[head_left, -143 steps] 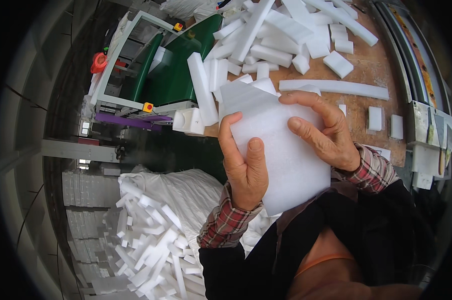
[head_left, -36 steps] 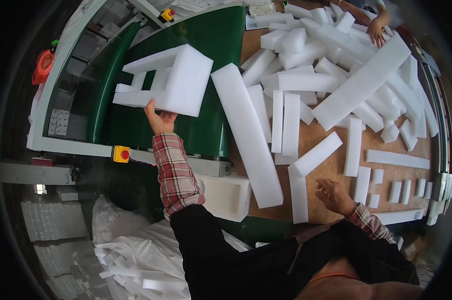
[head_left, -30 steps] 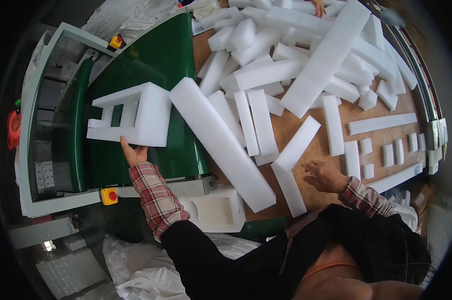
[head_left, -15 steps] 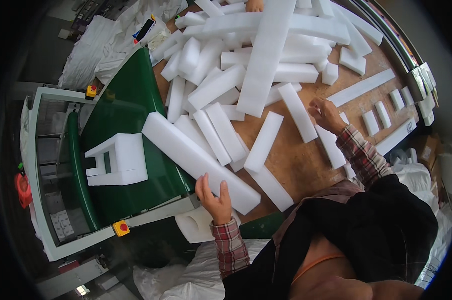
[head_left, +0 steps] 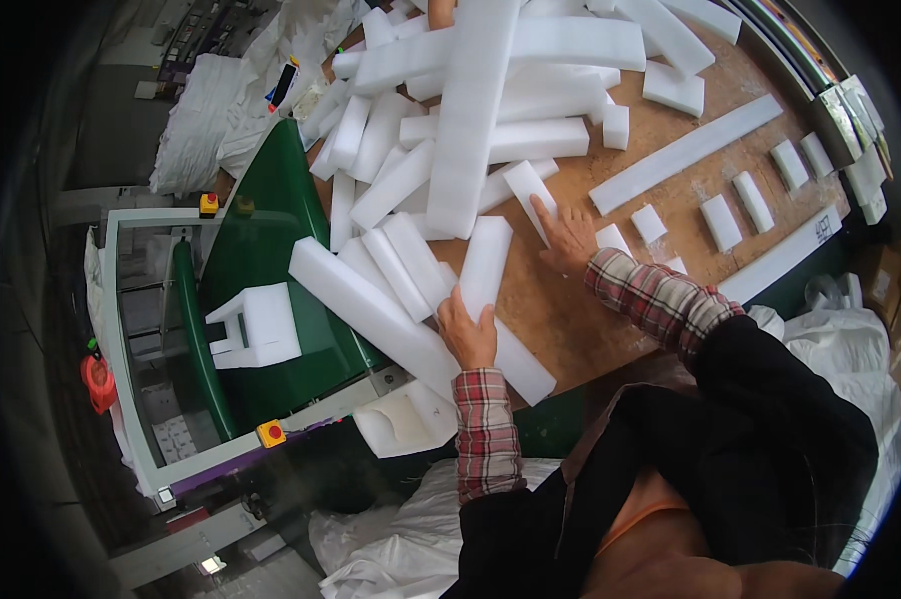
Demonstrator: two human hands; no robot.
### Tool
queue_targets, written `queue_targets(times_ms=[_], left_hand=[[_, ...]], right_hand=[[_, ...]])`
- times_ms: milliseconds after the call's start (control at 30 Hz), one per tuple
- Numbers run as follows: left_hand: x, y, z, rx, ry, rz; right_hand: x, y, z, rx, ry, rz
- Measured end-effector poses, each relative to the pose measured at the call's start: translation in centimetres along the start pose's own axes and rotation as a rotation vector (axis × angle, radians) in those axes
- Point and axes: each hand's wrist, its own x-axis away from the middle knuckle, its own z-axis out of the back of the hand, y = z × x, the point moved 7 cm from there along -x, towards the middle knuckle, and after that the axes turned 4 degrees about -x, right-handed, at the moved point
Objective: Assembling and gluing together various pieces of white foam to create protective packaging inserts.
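Observation:
My left hand point(head_left: 469, 331) has its thumb and fingers around the near end of a white rectangular foam block point(head_left: 487, 255). Its palm hides part of that end. Further right, my right hand point(head_left: 570, 240) rests its outstretched, spread fingers against a narrower foam block point(head_left: 526, 195) and covers its lower part. Left of my left hand lies a long thick foam bar point(head_left: 366, 304), sloping down toward me. Another foam block point(head_left: 522, 364) pokes out beneath the block at my left hand, toward the table's front edge.
Many foam bars are heaped on the brown table point(head_left: 590, 339), a long one point(head_left: 470, 120) on top. Another person's hand point(head_left: 441, 12) shows beyond. Several small blocks point(head_left: 720, 222) lie right. A foam frame point(head_left: 261, 324) sits on the green belt point(head_left: 271, 220), near a red-and-yellow button point(head_left: 270, 433).
My left hand has moved right and forward from beside the long bar onto the block's near end. My right hand has shifted left onto the narrower block. The whole view has shifted too.

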Motion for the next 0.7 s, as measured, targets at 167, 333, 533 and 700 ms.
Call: queue_targets(times_ms=[167,333,533,700], left_hand=[[2.0,1.9,1.2,0.203,0.128,0.066],[4.5,4.7,-1.2,0.290,0.150,0.086],[7.4,5.4,-6.4,0.363,0.106,0.119],[7.9,6.1,-7.2,0.334,0.052,0.087]], right_hand=[[2.6,3.3,5.7,-1.067,-0.231,-0.003],[10.9,11.6,12.3,-1.436,-0.346,-0.225],[17.9,12.6,8.0,-1.242,-0.303,-0.298],[18.2,10.7,7.9,-0.277,0.038,0.012]])
